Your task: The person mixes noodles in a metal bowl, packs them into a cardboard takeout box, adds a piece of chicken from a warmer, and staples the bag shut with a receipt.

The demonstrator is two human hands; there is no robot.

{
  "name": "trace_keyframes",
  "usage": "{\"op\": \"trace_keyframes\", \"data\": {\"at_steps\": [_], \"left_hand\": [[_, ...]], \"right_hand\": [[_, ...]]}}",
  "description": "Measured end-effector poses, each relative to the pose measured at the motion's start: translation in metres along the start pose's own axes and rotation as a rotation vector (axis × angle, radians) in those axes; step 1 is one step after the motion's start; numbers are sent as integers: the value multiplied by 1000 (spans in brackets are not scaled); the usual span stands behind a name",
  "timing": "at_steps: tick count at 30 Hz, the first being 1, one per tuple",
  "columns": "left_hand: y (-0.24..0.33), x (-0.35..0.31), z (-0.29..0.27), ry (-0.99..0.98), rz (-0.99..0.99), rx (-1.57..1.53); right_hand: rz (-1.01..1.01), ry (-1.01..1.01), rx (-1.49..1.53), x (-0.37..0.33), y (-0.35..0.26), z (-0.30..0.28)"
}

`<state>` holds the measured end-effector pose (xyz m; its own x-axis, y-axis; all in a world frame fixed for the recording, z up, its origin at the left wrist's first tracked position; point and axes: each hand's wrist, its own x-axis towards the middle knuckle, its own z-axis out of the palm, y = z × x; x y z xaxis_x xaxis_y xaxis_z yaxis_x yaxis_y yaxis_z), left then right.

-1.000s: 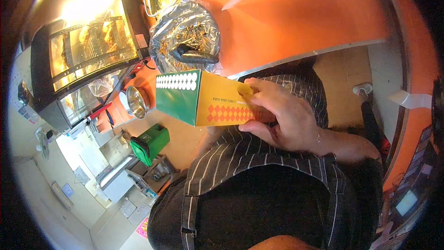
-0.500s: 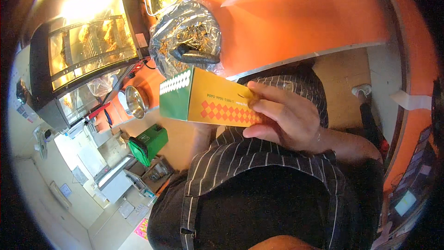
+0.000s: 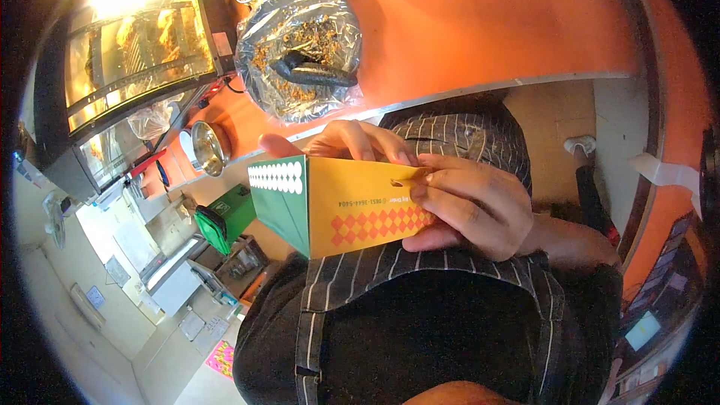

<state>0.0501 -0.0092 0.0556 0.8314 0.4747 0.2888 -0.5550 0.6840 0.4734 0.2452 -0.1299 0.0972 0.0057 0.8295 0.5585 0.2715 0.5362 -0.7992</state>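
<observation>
Orange counter (image 3: 487, 30), both hands (image 3: 480, 206) on a green and yellow box (image 3: 352, 195)

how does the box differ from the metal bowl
The box is mainly green and yellow; the metal bowl is shiny silver. The box has flat sides and corners; the bowl has a round rim. The right hand holds the box; the bowl rests on the orange counter.

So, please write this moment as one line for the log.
left hand: behind green-and-yellow carton, partly hidden; right hand: gripping carton's right end; orange counter: plastic-lined round container with brown crumbs
</observation>
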Motion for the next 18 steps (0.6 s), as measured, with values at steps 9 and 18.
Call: {"op": "trace_keyframes", "data": {"at_steps": [9, 18], "left_hand": [[3, -9, 6, 59, -92, -91], [-10, -4, 6, 15, 88, 29]], "right_hand": [[114, -44, 35, -1, -1, -1], [69, -33, 104, 2, 2, 0]]}}
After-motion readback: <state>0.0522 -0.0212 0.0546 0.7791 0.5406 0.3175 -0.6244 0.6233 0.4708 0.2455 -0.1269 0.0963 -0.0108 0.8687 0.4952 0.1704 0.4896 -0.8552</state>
